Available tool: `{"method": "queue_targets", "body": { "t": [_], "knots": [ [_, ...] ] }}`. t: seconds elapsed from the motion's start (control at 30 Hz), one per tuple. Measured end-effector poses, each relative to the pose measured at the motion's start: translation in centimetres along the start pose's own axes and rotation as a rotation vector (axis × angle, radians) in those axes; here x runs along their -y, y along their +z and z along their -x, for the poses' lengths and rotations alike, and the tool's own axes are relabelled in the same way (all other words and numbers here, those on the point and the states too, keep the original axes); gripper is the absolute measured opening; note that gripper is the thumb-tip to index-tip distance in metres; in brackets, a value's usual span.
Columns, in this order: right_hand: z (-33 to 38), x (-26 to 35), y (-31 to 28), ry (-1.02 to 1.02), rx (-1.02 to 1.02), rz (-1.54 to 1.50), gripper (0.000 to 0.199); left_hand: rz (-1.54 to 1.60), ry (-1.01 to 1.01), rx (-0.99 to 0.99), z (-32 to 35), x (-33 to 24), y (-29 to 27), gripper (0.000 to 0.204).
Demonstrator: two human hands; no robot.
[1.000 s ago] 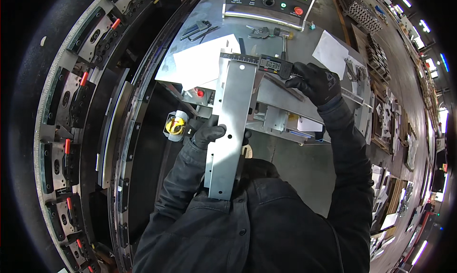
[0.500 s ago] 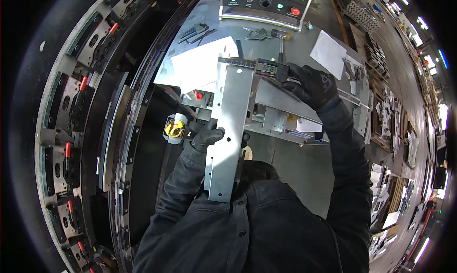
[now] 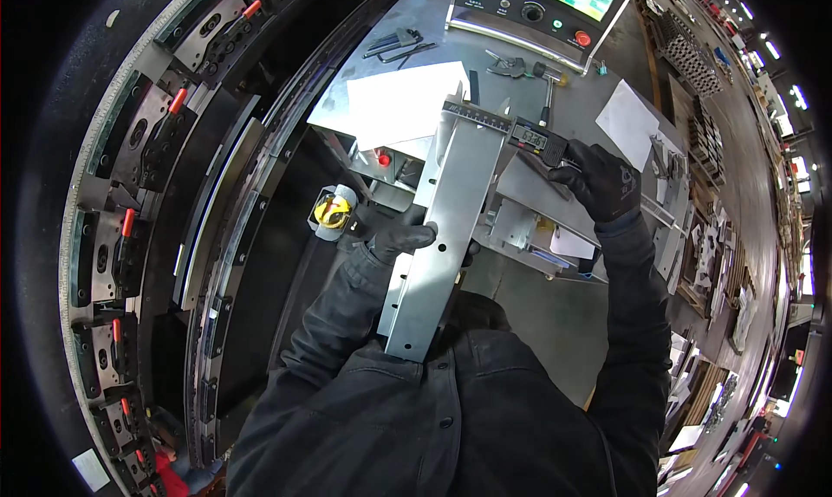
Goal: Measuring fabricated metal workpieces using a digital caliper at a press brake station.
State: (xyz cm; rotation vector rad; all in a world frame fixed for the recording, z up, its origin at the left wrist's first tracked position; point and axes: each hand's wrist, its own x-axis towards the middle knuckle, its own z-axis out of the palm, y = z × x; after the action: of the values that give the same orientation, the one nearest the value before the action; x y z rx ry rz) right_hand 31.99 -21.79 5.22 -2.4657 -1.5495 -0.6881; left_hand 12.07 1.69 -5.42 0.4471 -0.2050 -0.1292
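A long bent sheet-metal channel [image 3: 446, 241] with small holes leans from my chest toward the table. My left hand [image 3: 407, 239], in a black glove, is wrapped around its middle, thumb on the top face and fingertips showing at the far edge. In my gloved right hand [image 3: 600, 183] is a digital caliper [image 3: 536, 142], gripped at its display end. The caliper's jaws lie across the far end of the channel, apparently touching both sides. Its beam sticks out to the right beyond my hand.
A grey metal table [image 3: 373, 38] holds white paper [image 3: 403, 103], hex keys [image 3: 394, 42], a hammer [image 3: 548, 94] and another sheet [image 3: 628, 124]. Behind stands a control panel [image 3: 529, 16] with a red button. On my left runs a machine with red-handled clamps [image 3: 178, 103]. A yellow tape roll [image 3: 332, 211] sits below.
The view has shifted, so the table and panel appear further right. The channel tilts more to the right at its far end. Both hands keep their holds, with the caliper still across the channel.
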Motion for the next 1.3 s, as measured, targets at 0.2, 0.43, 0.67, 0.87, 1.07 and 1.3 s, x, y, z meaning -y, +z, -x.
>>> {"method": "queue_targets", "body": {
  "t": [0.2,0.43,0.67,0.87,1.07,1.3],
  "knots": [
    [-0.4,-0.1,0.0,-0.015,-0.038,-0.03,0.046,0.014,-0.039,0.067,1.3,0.7,0.3,0.065],
    [-0.8,1.4,-1.3,0.013,-0.043,-0.035,0.045,0.031,-0.102,0.151,1.0,0.5,0.0,0.063],
    [-1.5,1.8,-1.5,0.017,0.077,-0.113,0.032,0.151,-0.191,-0.106,1.3,-1.1,3.0,0.069],
    [-1.0,2.4,-2.5,0.004,-0.031,-0.293,0.03,0.16,-0.077,-0.234,2.1,-0.7,0.4,0.073],
    [1.0,1.6,-1.6,0.096,-0.111,-0.37,0.039,-0.235,-0.002,-0.273,-0.3,-2.8,-0.5,0.08],
    [-1.0,2.6,-3.7,0.404,-0.03,-0.505,0.041,-0.811,0.058,-0.642,-2.1,-5.9,2.0,0.09]
  ]
}}
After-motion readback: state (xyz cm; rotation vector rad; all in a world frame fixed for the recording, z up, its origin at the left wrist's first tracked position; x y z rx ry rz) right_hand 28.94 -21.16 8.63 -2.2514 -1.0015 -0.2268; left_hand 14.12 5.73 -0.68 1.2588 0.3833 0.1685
